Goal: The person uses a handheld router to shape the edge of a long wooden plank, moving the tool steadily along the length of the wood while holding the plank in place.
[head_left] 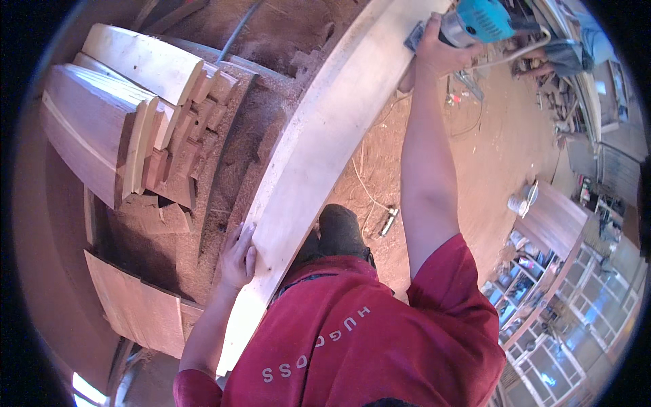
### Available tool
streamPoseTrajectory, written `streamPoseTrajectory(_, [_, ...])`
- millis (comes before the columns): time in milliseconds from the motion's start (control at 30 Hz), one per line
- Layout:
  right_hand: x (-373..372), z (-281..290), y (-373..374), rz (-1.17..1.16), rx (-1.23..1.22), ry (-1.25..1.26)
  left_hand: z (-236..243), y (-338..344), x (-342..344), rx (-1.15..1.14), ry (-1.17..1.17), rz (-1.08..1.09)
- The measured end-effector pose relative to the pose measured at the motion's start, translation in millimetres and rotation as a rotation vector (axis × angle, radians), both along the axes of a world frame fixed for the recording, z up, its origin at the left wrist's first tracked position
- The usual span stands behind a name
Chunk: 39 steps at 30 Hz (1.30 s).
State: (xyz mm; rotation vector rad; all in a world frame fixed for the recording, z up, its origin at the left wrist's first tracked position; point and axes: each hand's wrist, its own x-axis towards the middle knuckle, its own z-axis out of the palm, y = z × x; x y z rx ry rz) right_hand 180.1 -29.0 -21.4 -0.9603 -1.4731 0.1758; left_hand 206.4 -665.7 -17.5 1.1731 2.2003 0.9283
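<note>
Here the right hand (439,49) grips the sander (475,22).

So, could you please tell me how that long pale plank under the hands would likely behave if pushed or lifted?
The pale plank looks thick and long, so probably stiff and heavy. Its flat face rests on the bench, so it should slide, not roll. The left hand presses its edge while the right hand runs the blue power tool.

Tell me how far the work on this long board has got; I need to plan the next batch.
Done: cannot be judged; the pale long board looks evenly smooth. In hand: the right hand holds a turquoise power tool at the board's far end, while the left hand rests on its near edge. Left: cut pieces lie stacked beside it on the sawdust-covered bench.
</note>
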Motion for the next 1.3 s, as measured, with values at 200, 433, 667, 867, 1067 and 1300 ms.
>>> streamPoseTrajectory(200, [-11.4, 7.8, 26.5, -0.086, -0.071, -0.025, 3.0, 3.1, -4.5, -0.074, -0.007, 0.014])
streamPoseTrajectory(433, [-25.8, 19.5, 42.5, -0.023, -0.153, -0.032, 3.4, -2.2, -4.2, -0.129, -0.075, 0.032])
streamPoseTrajectory(667, [-33.7, 13.9, 92.8, -0.076, -0.120, -0.069, -5.9, -11.7, 6.6, -0.146, 0.034, 0.068])
streamPoseTrajectory(867, [-51.0, 22.6, 135.6, -0.037, -0.064, 0.000, -5.5, -10.3, 3.3, -0.199, -0.087, 0.069])
streamPoseTrajectory(1067, [-70.9, 35.2, 171.4, -0.043, -0.133, -0.030, 0.9, -6.7, 1.7, -0.324, -0.073, 0.080])
streamPoseTrajectory(1300, [-89.4, 35.8, 230.5, -0.061, -0.150, -0.004, -5.3, -7.9, 4.2, -0.287, -0.046, 0.104])
